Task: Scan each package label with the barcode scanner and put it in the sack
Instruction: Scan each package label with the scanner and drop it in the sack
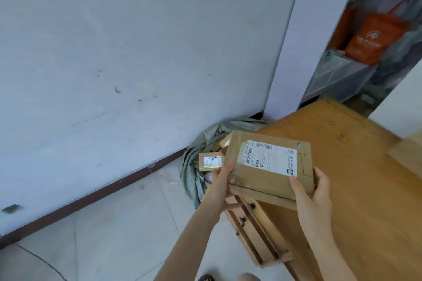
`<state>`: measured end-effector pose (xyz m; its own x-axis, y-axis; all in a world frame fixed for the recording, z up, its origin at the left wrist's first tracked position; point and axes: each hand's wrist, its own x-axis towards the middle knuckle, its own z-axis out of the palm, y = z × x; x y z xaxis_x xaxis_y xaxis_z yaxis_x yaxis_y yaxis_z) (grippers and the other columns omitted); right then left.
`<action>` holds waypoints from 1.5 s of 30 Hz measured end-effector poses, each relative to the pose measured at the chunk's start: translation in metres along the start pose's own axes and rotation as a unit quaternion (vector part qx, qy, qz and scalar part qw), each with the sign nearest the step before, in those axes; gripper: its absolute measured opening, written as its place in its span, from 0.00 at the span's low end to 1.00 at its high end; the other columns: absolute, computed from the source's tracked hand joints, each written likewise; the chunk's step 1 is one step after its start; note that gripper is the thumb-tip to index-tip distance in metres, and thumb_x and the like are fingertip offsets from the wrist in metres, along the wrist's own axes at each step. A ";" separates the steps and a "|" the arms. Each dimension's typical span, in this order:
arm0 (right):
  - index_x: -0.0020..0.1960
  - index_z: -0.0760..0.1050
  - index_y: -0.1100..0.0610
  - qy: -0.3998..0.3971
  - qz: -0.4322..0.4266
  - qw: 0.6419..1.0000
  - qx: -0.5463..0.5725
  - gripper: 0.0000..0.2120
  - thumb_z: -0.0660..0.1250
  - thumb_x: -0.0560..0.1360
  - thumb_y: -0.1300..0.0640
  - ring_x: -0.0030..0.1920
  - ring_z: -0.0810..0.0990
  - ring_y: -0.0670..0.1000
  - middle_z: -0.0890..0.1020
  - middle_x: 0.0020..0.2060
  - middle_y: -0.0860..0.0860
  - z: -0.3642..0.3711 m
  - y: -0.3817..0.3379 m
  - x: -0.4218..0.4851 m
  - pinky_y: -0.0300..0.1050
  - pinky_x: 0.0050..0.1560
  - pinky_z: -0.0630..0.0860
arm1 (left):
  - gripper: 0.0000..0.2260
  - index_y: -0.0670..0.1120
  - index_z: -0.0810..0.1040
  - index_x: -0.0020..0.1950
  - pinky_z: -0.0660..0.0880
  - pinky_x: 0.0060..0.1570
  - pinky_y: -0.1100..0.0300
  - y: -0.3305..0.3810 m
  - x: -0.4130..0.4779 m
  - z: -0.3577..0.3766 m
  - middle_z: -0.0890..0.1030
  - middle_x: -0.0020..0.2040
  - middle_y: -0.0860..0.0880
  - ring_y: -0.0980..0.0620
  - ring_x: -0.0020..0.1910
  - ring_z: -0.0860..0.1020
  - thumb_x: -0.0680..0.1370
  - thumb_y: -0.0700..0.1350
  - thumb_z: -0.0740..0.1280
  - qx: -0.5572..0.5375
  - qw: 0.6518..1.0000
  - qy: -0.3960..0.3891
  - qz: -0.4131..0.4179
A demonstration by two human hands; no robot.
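Floor (114,235): pale tiles, filling the view from 6 to 9 o'clock, meeting the wall at a dark skirting strip.
On the floor: a grey-green sack (194,166), crumpled in the wall corner near centre, touching the desk's 9 o'clock side.
Desk (342,166): wooden, standing on the floor at 4 o'clock, drawers (255,230) facing 7 o'clock.
Shelf (356,70): at 2 o'clock, holding an orange bag (376,39) and clear plastic containers (331,68).

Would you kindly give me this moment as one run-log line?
hands: left hand and right hand grip cardboard package | label: facing up | sack: on floor by wooden table
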<state>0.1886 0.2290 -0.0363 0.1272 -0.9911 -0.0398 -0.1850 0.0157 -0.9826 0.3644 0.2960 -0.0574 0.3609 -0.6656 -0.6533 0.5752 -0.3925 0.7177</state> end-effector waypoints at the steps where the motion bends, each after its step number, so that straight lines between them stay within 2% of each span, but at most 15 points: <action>1: 0.69 0.63 0.51 -0.002 0.000 1.000 0.002 0.24 0.67 0.77 0.57 0.57 0.75 0.48 0.76 0.58 0.46 0.015 -0.001 0.004 0.46 0.57 0.71 | 0.24 0.55 0.69 0.65 0.81 0.49 0.44 0.009 0.002 -0.011 0.77 0.58 0.49 0.46 0.53 0.80 0.74 0.64 0.66 0.003 1.000 0.000 -0.010; 7: 0.66 0.65 0.55 -0.022 0.006 0.999 -0.024 0.23 0.70 0.74 0.57 0.59 0.75 0.50 0.75 0.59 0.51 0.084 0.005 0.033 0.47 0.58 0.73 | 0.24 0.55 0.69 0.67 0.81 0.51 0.46 0.041 0.030 -0.062 0.75 0.53 0.55 0.46 0.54 0.80 0.76 0.65 0.62 0.019 0.999 0.024 -0.045; 13: 0.63 0.67 0.49 -0.056 0.018 0.998 -0.033 0.20 0.69 0.75 0.56 0.54 0.76 0.42 0.77 0.55 0.45 0.155 0.006 0.097 0.41 0.51 0.73 | 0.25 0.54 0.71 0.66 0.82 0.49 0.47 0.091 0.096 -0.089 0.75 0.62 0.46 0.44 0.55 0.81 0.74 0.66 0.63 0.016 0.995 0.067 -0.073; 15: 0.63 0.67 0.48 -0.071 0.022 0.997 -0.022 0.19 0.69 0.75 0.55 0.54 0.77 0.41 0.78 0.55 0.44 0.183 0.004 0.130 0.42 0.53 0.75 | 0.26 0.53 0.71 0.66 0.82 0.46 0.49 0.120 0.126 -0.092 0.74 0.63 0.44 0.43 0.55 0.81 0.75 0.66 0.63 0.023 0.993 0.082 -0.080; 18: 0.65 0.67 0.48 -0.078 0.018 0.997 -0.017 0.19 0.67 0.77 0.54 0.54 0.77 0.36 0.78 0.54 0.41 0.224 -0.006 0.187 0.43 0.56 0.75 | 0.21 0.53 0.73 0.61 0.82 0.46 0.51 0.168 0.175 -0.091 0.78 0.57 0.45 0.44 0.52 0.82 0.76 0.65 0.61 0.034 0.994 0.084 -0.068; 21: 0.66 0.66 0.46 -0.085 0.001 0.996 -0.024 0.17 0.63 0.79 0.51 0.56 0.74 0.34 0.76 0.57 0.38 0.259 -0.021 0.252 0.41 0.60 0.71 | 0.23 0.49 0.74 0.65 0.81 0.45 0.55 0.213 0.226 -0.087 0.79 0.61 0.42 0.46 0.47 0.85 0.78 0.62 0.62 0.027 0.994 0.078 -0.068; 23: 0.70 0.64 0.47 -0.094 -0.019 0.994 -0.055 0.19 0.59 0.80 0.48 0.64 0.72 0.42 0.74 0.64 0.43 0.280 -0.026 0.297 0.44 0.65 0.68 | 0.22 0.46 0.73 0.67 0.81 0.49 0.53 0.238 0.259 -0.085 0.77 0.64 0.40 0.46 0.50 0.84 0.80 0.58 0.62 -0.022 0.996 0.053 -0.064; 26: 0.77 0.56 0.50 -0.087 -0.025 0.992 -0.093 0.26 0.56 0.81 0.46 0.74 0.62 0.48 0.63 0.75 0.47 0.306 -0.029 0.354 0.47 0.70 0.60 | 0.22 0.41 0.67 0.73 0.77 0.57 0.47 0.266 0.294 -0.088 0.71 0.71 0.38 0.42 0.64 0.76 0.82 0.51 0.60 -0.093 0.993 0.044 -0.065; 28: 0.77 0.56 0.50 -0.067 -0.018 0.992 -0.102 0.25 0.55 0.81 0.48 0.75 0.59 0.49 0.61 0.76 0.48 0.316 -0.029 0.377 0.45 0.69 0.58 | 0.22 0.40 0.63 0.75 0.73 0.63 0.44 0.275 0.308 -0.094 0.67 0.73 0.38 0.42 0.70 0.71 0.83 0.47 0.59 -0.109 0.990 0.055 -0.077; 30: 0.76 0.59 0.52 -0.053 -0.002 0.993 -0.104 0.23 0.55 0.82 0.49 0.74 0.61 0.50 0.63 0.75 0.49 0.320 -0.022 0.386 0.43 0.67 0.58 | 0.21 0.39 0.65 0.74 0.75 0.60 0.45 0.275 0.317 -0.106 0.68 0.73 0.40 0.42 0.70 0.70 0.83 0.44 0.60 -0.108 0.987 0.066 -0.094; 32: 0.73 0.63 0.53 -0.052 0.024 0.993 -0.104 0.21 0.55 0.82 0.49 0.71 0.66 0.51 0.68 0.72 0.51 0.324 -0.015 0.384 0.47 0.69 0.62 | 0.19 0.38 0.69 0.71 0.81 0.46 0.48 0.272 0.323 -0.121 0.72 0.69 0.39 0.42 0.67 0.73 0.82 0.44 0.63 -0.093 0.986 0.082 -0.107; 33: 0.72 0.65 0.54 -0.054 0.039 0.992 -0.103 0.20 0.55 0.82 0.49 0.70 0.68 0.51 0.70 0.70 0.51 0.325 -0.010 0.380 0.49 0.70 0.64 | 0.19 0.38 0.70 0.70 0.81 0.45 0.48 0.271 0.326 -0.129 0.73 0.67 0.38 0.42 0.65 0.74 0.81 0.44 0.63 -0.085 0.986 0.088 -0.114; 35: 0.68 0.69 0.55 -0.060 0.068 0.991 -0.097 0.17 0.55 0.82 0.51 0.64 0.71 0.48 0.74 0.64 0.50 0.329 -0.004 0.366 0.46 0.66 0.68 | 0.18 0.37 0.71 0.68 0.78 0.50 0.47 0.269 0.333 -0.143 0.76 0.64 0.38 0.42 0.63 0.76 0.81 0.45 0.63 -0.069 0.986 0.084 -0.126; 39: 0.59 0.72 0.52 -0.057 0.108 0.987 -0.104 0.10 0.55 0.82 0.53 0.56 0.73 0.46 0.76 0.50 0.43 0.340 -0.001 0.334 0.36 0.52 0.66 | 0.14 0.39 0.74 0.63 0.75 0.58 0.47 0.280 0.352 -0.157 0.79 0.61 0.39 0.45 0.58 0.79 0.82 0.46 0.61 0.001 0.991 0.024 -0.131; 45: 0.60 0.73 0.54 0.043 0.153 0.978 -0.132 0.12 0.56 0.82 0.52 0.53 0.75 0.46 0.78 0.52 0.48 0.371 -0.012 0.287 0.35 0.49 0.66 | 0.08 0.45 0.78 0.54 0.73 0.53 0.53 0.304 0.373 -0.154 0.81 0.58 0.44 0.48 0.58 0.79 0.81 0.46 0.62 0.204 0.965 -0.094 -0.136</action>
<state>0.5888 -0.0062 -0.1028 -0.0545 -0.9531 -0.2979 -0.4490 0.2898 -0.8452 0.7870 0.0264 -0.1203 0.0753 -0.5914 -0.8028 0.2797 -0.7603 0.5863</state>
